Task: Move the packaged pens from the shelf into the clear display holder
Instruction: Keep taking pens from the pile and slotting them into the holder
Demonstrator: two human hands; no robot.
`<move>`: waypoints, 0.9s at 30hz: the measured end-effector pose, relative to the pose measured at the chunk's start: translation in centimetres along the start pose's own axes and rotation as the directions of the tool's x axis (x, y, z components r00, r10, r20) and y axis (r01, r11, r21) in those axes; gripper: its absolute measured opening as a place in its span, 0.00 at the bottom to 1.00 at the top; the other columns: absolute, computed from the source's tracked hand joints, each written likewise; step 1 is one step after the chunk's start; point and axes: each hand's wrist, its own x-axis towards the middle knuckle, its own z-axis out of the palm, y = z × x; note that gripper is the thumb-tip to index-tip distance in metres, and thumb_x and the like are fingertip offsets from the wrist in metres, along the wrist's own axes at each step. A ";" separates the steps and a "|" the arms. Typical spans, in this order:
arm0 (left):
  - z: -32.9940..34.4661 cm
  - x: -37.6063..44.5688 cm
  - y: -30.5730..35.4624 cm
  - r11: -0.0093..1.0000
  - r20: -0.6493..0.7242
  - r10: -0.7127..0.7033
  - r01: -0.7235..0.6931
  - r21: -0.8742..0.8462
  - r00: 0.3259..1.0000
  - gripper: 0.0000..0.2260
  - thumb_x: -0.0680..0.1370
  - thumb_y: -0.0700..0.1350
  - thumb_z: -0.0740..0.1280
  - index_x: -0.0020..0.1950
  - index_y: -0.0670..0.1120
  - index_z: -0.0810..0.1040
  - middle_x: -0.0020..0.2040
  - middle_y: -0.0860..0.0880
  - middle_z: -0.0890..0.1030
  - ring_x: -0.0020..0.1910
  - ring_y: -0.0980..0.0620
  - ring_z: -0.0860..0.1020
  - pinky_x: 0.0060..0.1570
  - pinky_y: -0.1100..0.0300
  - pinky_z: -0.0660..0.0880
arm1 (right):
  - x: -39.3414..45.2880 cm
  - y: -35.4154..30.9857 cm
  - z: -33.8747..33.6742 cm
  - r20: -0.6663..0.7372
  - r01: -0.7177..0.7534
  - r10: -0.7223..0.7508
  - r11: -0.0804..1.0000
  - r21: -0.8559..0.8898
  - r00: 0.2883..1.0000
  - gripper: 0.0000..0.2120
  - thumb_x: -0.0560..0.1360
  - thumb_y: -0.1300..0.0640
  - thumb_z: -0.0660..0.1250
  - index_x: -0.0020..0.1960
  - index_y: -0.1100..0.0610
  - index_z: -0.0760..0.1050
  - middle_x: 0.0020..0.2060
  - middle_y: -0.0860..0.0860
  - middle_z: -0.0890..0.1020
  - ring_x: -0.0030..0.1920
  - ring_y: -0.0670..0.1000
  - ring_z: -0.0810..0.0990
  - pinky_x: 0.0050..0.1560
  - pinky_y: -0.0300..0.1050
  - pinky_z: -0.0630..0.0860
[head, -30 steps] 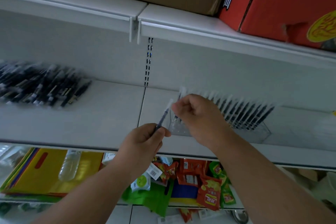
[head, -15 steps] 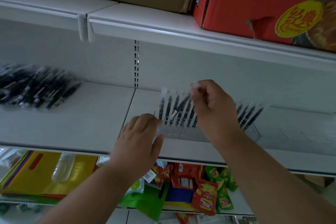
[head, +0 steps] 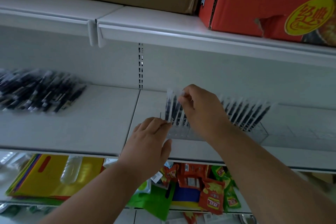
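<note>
At the lower centre, the left hand is laid with relaxed, spread fingers against the near left corner of the clear holder on the white shelf. Just beyond, the top of a packaged pen standing in the holder is pinched by the right hand. Loose packaged pens are piled at the far left.

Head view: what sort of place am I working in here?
Most likely a small shop aisle: white retail shelving with a slotted back upright, a loose pile of packaged pens, snack packets on the shelf below, and cartons stored on top.
</note>
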 end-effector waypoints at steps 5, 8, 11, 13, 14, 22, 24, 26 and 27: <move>-0.1 0.2 -0.5 1.000 0.014 0.029 -0.029 0.001 0.999 0.21 0.76 0.52 0.58 0.64 0.46 0.78 0.56 0.52 0.78 0.58 0.52 0.74 0.59 0.55 0.73 | 0.1 -0.7 0.6 0.020 -0.002 0.004 0.998 -0.070 1.000 0.08 0.82 0.53 0.60 0.54 0.56 0.75 0.45 0.51 0.81 0.44 0.50 0.78 0.46 0.46 0.76; -0.2 0.3 -0.8 0.999 0.017 0.052 -0.052 -0.004 0.998 0.20 0.76 0.52 0.58 0.63 0.46 0.78 0.55 0.52 0.78 0.56 0.52 0.75 0.58 0.54 0.75 | 0.5 -0.7 0.8 0.022 -0.030 0.033 0.992 -0.122 0.999 0.08 0.82 0.52 0.59 0.53 0.55 0.74 0.45 0.51 0.80 0.43 0.50 0.78 0.45 0.45 0.75; -0.1 0.4 -1.1 0.997 0.015 0.073 -0.073 -0.006 0.997 0.18 0.75 0.50 0.63 0.62 0.45 0.78 0.54 0.51 0.77 0.55 0.50 0.75 0.57 0.53 0.75 | 0.6 -0.9 0.8 0.015 -0.036 0.039 0.987 -0.156 0.999 0.08 0.82 0.52 0.59 0.50 0.55 0.73 0.43 0.51 0.80 0.42 0.50 0.77 0.42 0.45 0.73; -0.1 0.5 -1.3 0.996 0.013 0.085 -0.085 -0.001 0.996 0.18 0.74 0.49 0.65 0.62 0.45 0.78 0.53 0.51 0.77 0.55 0.50 0.75 0.56 0.53 0.75 | 0.6 -1.4 0.7 0.027 -0.014 0.019 0.982 -0.188 0.999 0.08 0.82 0.53 0.59 0.50 0.55 0.73 0.42 0.50 0.80 0.42 0.50 0.77 0.42 0.46 0.73; 0.0 0.5 -1.4 0.996 0.016 0.087 -0.087 -0.002 0.996 0.18 0.74 0.49 0.64 0.62 0.45 0.79 0.53 0.50 0.77 0.56 0.49 0.75 0.56 0.52 0.75 | 0.6 -1.5 0.7 0.042 -0.010 0.018 0.981 -0.196 0.999 0.07 0.82 0.53 0.59 0.50 0.55 0.73 0.42 0.50 0.79 0.42 0.50 0.77 0.42 0.45 0.72; -0.1 0.5 -1.1 0.998 0.024 0.059 -0.058 -0.010 0.998 0.19 0.72 0.44 0.69 0.62 0.44 0.79 0.54 0.49 0.78 0.56 0.48 0.76 0.58 0.51 0.74 | -0.5 -1.4 1.9 0.020 -0.117 0.122 0.978 -0.170 0.992 0.08 0.82 0.52 0.59 0.48 0.55 0.71 0.38 0.49 0.76 0.40 0.49 0.75 0.38 0.43 0.65; -0.3 0.5 -0.8 0.999 0.053 0.048 -0.047 -0.006 0.997 0.19 0.73 0.45 0.68 0.65 0.45 0.78 0.56 0.50 0.77 0.59 0.48 0.75 0.60 0.52 0.72 | -1.1 -1.4 1.6 0.008 -0.133 0.136 0.979 -0.157 0.991 0.08 0.81 0.50 0.61 0.50 0.55 0.71 0.40 0.48 0.76 0.40 0.48 0.74 0.39 0.43 0.66; -0.7 0.3 -0.7 1.000 0.061 0.025 -0.025 0.001 0.998 0.20 0.74 0.46 0.68 0.67 0.46 0.77 0.59 0.50 0.77 0.61 0.48 0.75 0.62 0.53 0.71 | -1.8 -1.3 1.2 -0.026 -0.124 0.122 0.985 -0.121 0.992 0.10 0.80 0.49 0.63 0.52 0.55 0.70 0.43 0.49 0.76 0.41 0.49 0.75 0.41 0.45 0.71; -0.9 0.1 -0.5 1.000 0.047 0.003 -0.004 0.009 0.999 0.21 0.74 0.46 0.68 0.67 0.47 0.77 0.60 0.50 0.77 0.61 0.48 0.75 0.62 0.53 0.71 | -2.3 -1.3 0.9 -0.046 -0.098 0.094 0.990 -0.102 0.995 0.10 0.80 0.48 0.64 0.53 0.55 0.70 0.44 0.49 0.76 0.42 0.49 0.75 0.41 0.45 0.71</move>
